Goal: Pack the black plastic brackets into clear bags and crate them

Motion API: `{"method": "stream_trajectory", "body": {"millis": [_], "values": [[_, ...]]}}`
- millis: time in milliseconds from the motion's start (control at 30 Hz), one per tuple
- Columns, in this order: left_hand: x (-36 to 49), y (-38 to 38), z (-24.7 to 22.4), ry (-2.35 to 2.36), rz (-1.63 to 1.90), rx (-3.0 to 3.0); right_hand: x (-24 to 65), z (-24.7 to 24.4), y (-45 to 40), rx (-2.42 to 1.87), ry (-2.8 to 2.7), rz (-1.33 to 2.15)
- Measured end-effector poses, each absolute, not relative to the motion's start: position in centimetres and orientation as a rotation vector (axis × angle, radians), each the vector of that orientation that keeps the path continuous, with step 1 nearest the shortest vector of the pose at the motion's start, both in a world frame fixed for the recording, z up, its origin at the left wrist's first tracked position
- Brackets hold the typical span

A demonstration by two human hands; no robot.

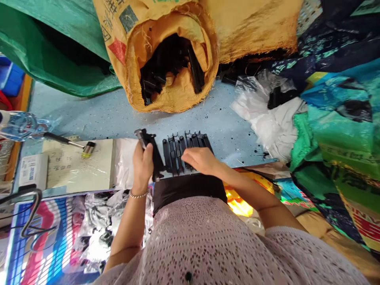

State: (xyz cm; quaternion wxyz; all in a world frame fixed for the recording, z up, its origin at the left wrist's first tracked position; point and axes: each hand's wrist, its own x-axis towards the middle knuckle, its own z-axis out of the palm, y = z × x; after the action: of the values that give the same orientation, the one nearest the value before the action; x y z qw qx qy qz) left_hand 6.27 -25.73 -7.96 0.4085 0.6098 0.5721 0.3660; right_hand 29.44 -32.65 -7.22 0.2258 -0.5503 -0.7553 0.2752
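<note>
My left hand (143,163) is closed around several long black plastic parts (154,156), held upright in a bunch at the table's front edge. To its right, a row of similar black plastic parts (170,152) lies side by side on the table, some with small forked ends pointing away from me. My right hand (197,159) rests over the middle of this row, its fingers curled together at the parts. Whether those fingers grip one of them is hidden.
An orange woven sack (172,105) with black parts inside lies open at the back. On the left are a hammer (69,143), a cardboard pad (89,170), a small white box (33,171) and a water bottle (22,126). Plastic bags (270,118) are heaped on the right.
</note>
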Motion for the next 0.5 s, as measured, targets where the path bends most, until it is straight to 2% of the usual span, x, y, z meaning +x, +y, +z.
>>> {"method": "stream_trajectory", "body": {"millis": [67, 200, 300, 400, 500], "values": [[5.4, -25.6, -9.0, 1.560, 0.824, 1.685, 33.4, -7.1, -30.4, -1.744, -1.901, 0.584], [7.3, -26.6, -11.0, 1.600, 0.719, 1.719, 43.4, -8.2, -25.7, -2.236, -1.407, -0.019], [9.4, -27.5, -11.7, 1.680, 0.649, 1.805, 49.4, -9.3, -24.0, -2.443, -1.128, -0.101], [10.2, -27.8, -11.2, 1.709, 0.639, 1.937, 50.4, -8.7, -24.6, -2.387, -1.178, -0.018], [10.6, -27.6, -9.8, 1.536, 0.834, 1.910, 44.9, -6.5, -27.1, -2.050, -1.423, -0.046]]}}
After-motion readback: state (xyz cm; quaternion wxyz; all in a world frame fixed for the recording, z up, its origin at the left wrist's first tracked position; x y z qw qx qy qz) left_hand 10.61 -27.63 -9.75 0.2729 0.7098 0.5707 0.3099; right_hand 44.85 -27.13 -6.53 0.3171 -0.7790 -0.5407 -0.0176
